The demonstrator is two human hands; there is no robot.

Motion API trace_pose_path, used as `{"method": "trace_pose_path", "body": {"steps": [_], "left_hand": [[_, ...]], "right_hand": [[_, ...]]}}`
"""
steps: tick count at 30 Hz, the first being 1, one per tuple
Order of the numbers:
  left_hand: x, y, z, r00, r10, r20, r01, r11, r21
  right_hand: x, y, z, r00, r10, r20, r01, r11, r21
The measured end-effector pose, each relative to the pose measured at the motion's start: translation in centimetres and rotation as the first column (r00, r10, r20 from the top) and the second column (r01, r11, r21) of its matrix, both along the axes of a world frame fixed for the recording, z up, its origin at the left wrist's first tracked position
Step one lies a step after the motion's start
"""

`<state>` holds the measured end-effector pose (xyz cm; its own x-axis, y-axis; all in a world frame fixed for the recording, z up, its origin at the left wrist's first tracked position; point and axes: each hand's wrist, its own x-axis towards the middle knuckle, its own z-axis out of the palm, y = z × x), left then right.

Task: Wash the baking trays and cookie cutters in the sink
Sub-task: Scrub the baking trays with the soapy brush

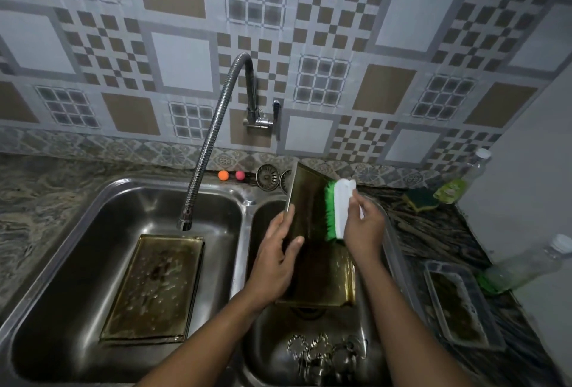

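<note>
My left fingers (284,222) clamp the tilted baking tray (312,225) by its rim; my right fingers (360,201), just beside, wrap the brush (339,210) against its face. Stiff, wet metal, likely slippery; best held by the rim

A flat rectangular metal baking tray (151,287) is lying in the left basin of the double steel sink (77,232), below the flexible chrome tap (210,139). Over the right basin a second metal tray (312,219) is standing tilted between the left hand (275,262) and the right hand's (363,225) green-bristled white brush (339,207), with shaped metal cookie cutters (328,352) lying before it.
</note>
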<state>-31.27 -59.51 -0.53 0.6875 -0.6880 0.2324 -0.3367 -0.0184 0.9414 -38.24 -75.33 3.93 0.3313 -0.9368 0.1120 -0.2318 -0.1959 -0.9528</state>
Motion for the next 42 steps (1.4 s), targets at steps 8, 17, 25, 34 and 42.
{"method": "trace_pose_path", "body": {"steps": [8, 17, 25, 34, 42], "left_hand": [[1.8, -0.6, 2.1, 0.992, 0.121, 0.037, -0.121, 0.993, -0.006], [-1.4, 0.7, 2.6, 0.995, 0.083, 0.047, -0.082, 0.997, -0.015], [-0.6, -0.3, 2.6, 0.985, 0.173, -0.019, -0.174, 0.985, -0.024], [-1.6, -0.6, 1.8, 0.993, 0.105, -0.046, -0.107, 0.993, -0.049], [0.9, -2.1, 2.1, 0.965, 0.263, -0.020, -0.264, 0.957, -0.123]], "right_hand": [[0.4, 5.3, 0.8, 0.963, 0.254, 0.086, -0.252, 0.967, -0.030], [-0.3, 0.5, 1.0, 0.998, 0.046, 0.034, -0.047, 0.998, 0.046], [-0.7, 5.8, 2.5, 0.920, 0.378, 0.104, -0.378, 0.926, -0.022], [1.1, 0.3, 2.3, 0.971, 0.239, 0.014, -0.239, 0.971, 0.000], [1.1, 5.4, 0.8, 0.918, 0.383, 0.100, -0.387, 0.922, 0.023]]}}
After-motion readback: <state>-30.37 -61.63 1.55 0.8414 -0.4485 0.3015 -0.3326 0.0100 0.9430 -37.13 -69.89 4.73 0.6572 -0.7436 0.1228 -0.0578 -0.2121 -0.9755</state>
